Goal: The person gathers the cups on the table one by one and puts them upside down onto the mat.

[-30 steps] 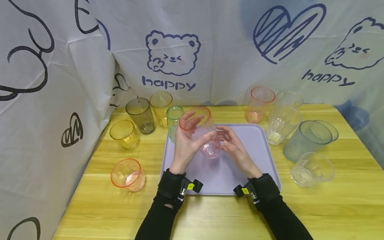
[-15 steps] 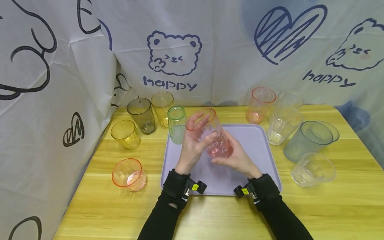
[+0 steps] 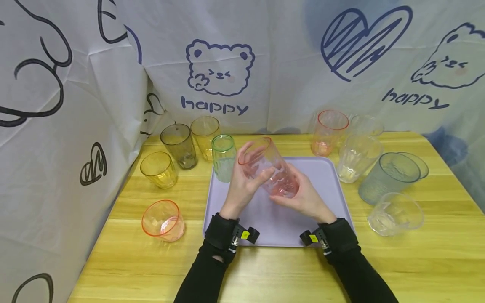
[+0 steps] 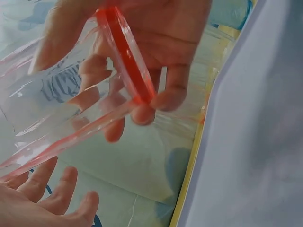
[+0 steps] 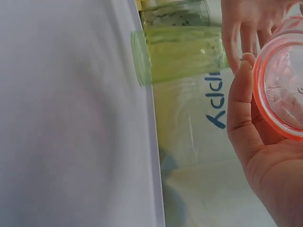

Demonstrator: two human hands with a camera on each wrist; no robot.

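Note:
A pink-tinted clear drinking glass (image 3: 279, 165) with a red rim is held up over the lilac tray (image 3: 261, 227). It tilts, mouth to the upper left, base to the lower right. My left hand (image 3: 239, 189) holds it near the mouth, thumb on the near side and fingers behind. My right hand (image 3: 306, 197) grips it round the base. In the left wrist view the right fingers wrap the thick red base, and the left fingers (image 4: 61, 194) spread beside the wall. The right wrist view shows the glass's round base (image 5: 289, 87) at the right edge.
A green glass (image 3: 223, 158) stands on the tray's back left corner. To the left are yellow (image 3: 159, 170), smoky (image 3: 179, 147), amber (image 3: 204, 136) and orange-rimmed (image 3: 163, 221) glasses. Rightward stand a red-rimmed glass (image 3: 329, 132), blue-grey glasses (image 3: 386, 179) and clear glasses (image 3: 394, 214).
My right hand, earlier loosely beside the glass, has closed round its base. The glass has tilted further, base swinging right, and my left hand has shifted slightly right.

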